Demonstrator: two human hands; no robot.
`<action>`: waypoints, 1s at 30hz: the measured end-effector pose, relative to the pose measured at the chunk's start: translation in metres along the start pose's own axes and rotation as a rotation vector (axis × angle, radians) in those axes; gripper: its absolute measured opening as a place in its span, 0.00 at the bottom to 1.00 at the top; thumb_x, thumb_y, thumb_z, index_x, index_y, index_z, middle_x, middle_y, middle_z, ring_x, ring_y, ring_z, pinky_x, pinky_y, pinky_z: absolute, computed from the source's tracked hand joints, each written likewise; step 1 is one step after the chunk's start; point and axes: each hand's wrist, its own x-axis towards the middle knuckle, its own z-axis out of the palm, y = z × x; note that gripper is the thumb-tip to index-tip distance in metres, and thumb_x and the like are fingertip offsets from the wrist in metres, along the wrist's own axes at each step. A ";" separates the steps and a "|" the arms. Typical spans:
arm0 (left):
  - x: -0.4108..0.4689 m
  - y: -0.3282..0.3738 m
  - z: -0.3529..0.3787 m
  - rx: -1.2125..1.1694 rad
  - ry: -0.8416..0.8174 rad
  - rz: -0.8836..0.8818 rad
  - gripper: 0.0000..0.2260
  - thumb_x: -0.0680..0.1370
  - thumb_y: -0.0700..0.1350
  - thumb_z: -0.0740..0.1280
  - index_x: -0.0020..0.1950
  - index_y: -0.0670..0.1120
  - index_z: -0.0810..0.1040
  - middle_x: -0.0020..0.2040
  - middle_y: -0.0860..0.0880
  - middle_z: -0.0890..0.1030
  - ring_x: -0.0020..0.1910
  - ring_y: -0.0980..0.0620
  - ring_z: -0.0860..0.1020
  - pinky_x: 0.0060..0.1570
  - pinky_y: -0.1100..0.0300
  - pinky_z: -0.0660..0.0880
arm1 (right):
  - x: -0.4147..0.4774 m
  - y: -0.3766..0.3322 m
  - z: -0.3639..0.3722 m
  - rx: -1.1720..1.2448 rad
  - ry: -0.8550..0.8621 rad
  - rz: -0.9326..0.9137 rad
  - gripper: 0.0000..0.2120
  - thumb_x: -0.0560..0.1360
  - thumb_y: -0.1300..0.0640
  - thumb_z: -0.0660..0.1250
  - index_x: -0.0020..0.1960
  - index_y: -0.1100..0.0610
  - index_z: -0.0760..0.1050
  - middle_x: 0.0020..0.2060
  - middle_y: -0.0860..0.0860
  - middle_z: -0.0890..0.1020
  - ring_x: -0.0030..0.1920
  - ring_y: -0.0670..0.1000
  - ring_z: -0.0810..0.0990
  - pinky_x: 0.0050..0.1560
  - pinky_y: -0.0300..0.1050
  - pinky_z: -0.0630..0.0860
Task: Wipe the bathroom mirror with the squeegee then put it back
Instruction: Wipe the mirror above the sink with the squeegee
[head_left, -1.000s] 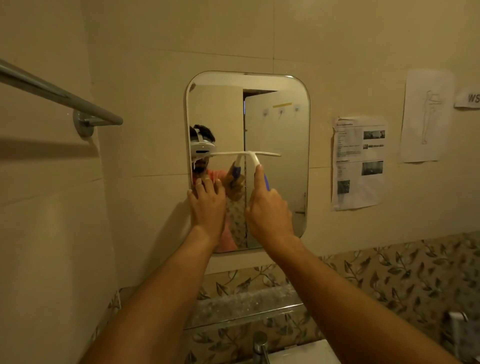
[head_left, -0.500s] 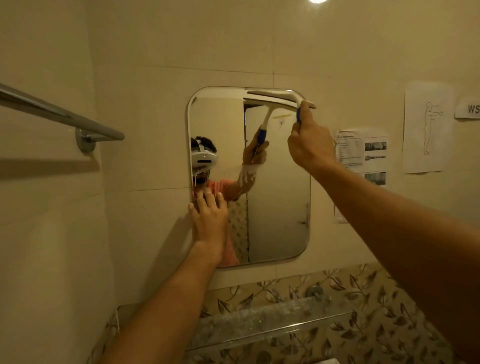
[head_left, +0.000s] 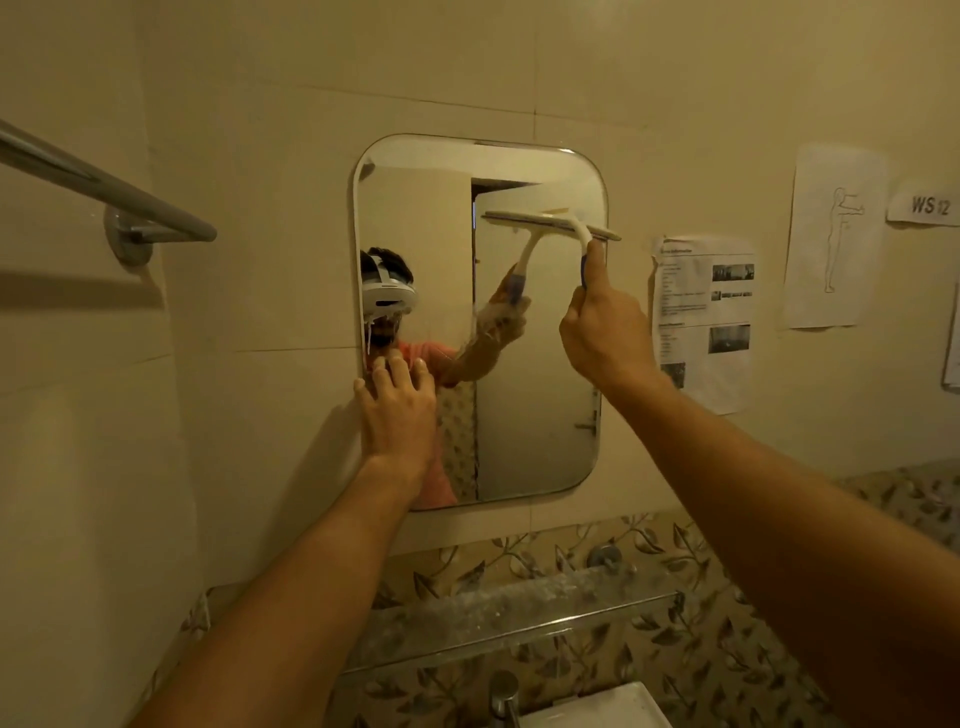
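Observation:
A rounded rectangular mirror (head_left: 540, 415) hangs on the beige tiled wall. My right hand (head_left: 605, 332) grips the blue handle of a white squeegee (head_left: 550, 224), whose blade lies almost level against the upper right part of the glass, its right tip over the mirror's edge. My left hand (head_left: 397, 410) rests flat with straight fingers on the mirror's lower left edge. The glass reflects a person with a headset and the squeegee arm.
A metal towel bar (head_left: 111, 195) juts from the left wall. Paper sheets (head_left: 704, 317) are stuck to the wall right of the mirror. Below are a glass shelf (head_left: 514, 618), a tap (head_left: 504, 696) and a white basin corner (head_left: 597, 709).
The squeegee went from mid-mirror up to the top right corner, and has now come down a little along the glass. My left hand has stayed at the left edge.

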 end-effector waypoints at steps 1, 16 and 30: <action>0.000 0.000 0.001 0.007 0.004 0.001 0.36 0.75 0.52 0.74 0.79 0.46 0.61 0.76 0.37 0.63 0.73 0.37 0.65 0.67 0.39 0.69 | -0.009 0.006 0.004 0.002 -0.002 0.006 0.30 0.85 0.56 0.53 0.81 0.46 0.42 0.35 0.55 0.75 0.31 0.54 0.75 0.29 0.50 0.75; 0.000 0.000 -0.001 0.013 0.005 -0.011 0.34 0.75 0.50 0.74 0.78 0.45 0.64 0.74 0.37 0.66 0.72 0.37 0.66 0.66 0.38 0.69 | -0.107 0.056 0.041 -0.046 -0.111 0.068 0.32 0.85 0.54 0.52 0.81 0.43 0.37 0.40 0.54 0.74 0.35 0.51 0.74 0.33 0.44 0.73; -0.002 0.004 -0.008 0.011 0.004 -0.036 0.33 0.76 0.51 0.72 0.78 0.47 0.64 0.75 0.39 0.65 0.72 0.39 0.66 0.68 0.39 0.68 | 0.053 0.010 -0.037 0.037 0.029 -0.073 0.27 0.85 0.57 0.51 0.82 0.47 0.48 0.37 0.54 0.75 0.33 0.51 0.74 0.37 0.53 0.80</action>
